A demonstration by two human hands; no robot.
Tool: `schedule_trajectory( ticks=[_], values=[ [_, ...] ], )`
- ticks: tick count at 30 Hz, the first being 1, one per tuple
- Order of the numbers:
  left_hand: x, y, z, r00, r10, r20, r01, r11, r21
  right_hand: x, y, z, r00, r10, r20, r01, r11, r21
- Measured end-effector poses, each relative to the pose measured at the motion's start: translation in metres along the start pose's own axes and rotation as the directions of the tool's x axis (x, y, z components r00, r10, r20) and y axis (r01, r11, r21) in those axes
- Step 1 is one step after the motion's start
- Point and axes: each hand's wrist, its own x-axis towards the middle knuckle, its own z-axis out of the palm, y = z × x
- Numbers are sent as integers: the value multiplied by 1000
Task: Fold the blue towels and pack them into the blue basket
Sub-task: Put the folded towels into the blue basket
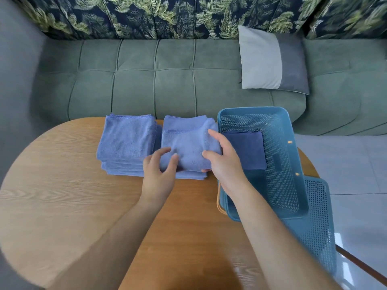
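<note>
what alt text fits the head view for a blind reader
The left hand and right hand grip the top towel of the right stack, beside a left stack, on a wooden table. A blue basket at right holds one darker towel; a green sofa is behind.

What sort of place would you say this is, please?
Most likely a home living room: a green tufted fabric sofa with a two-tone grey cushion stands behind the round wooden table, and pale floor tiles show at the right.
</note>
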Motion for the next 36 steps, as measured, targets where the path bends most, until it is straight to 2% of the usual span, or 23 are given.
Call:
schedule_trajectory(
  ticks=[2,4,7,9,12,14,15,17,19,22,25,27,29,31,33,35,36],
  values=[
    [-7,12,4,976,-212,39,214,932,-291,-12,6,-14,999,-21,33,21,1000,18],
    [-12,17,4,927,-350,134,367,780,-507,-25,9,-32,995,-75,58,76,997,-13],
    [-34,36,3,889,-358,285,458,687,-564,-49,10,-66,985,-154,83,163,980,-116],
    [-55,52,7,888,-272,372,444,716,-538,-61,10,-89,984,-161,81,172,973,-153],
    [-77,65,27,906,-163,391,306,890,-338,-69,13,-124,987,-163,-12,155,958,-242],
    [-80,65,50,934,-48,355,66,997,-39,-67,19,-147,984,-156,-89,117,934,-337],
    [-80,64,65,932,35,361,-79,991,106,-65,22,-158,983,-154,-104,101,910,-402],
    [-79,64,95,903,147,404,-278,916,288,-59,31,-173,985,-149,-82,80,833,-547],
    [-79,58,124,874,164,457,-369,835,407,-48,41,-180,994,-106,-36,54,737,-674],
    [-76,44,159,851,101,516,-433,692,578,-27,58,-178,999,-34,20,36,572,-820],
    [-68,29,180,869,23,494,-399,622,674,-8,79,-174,998,11,62,51,457,-888],
    [-66,24,189,858,-58,511,-395,561,727,2,95,-170,994,66,82,47,425,-904],
    [-62,14,194,875,-101,474,-367,500,785,10,102,-168,990,136,26,-34,418,-908],
    [-58,8,201,876,-63,479,-415,408,813,16,106,-166,984,177,-21,-88,380,-921],
    [-54,4,206,892,-54,450,-408,335,849,18,108,-162,986,162,41,-12,313,-950],
    [-52,5,212,878,-89,470,-431,280,858,19,107,-160,983,158,95,49,273,-961],
    [-51,6,214,867,-99,489,-444,291,847,19,106,-160,981,170,95,46,273,-961]
  ],
)
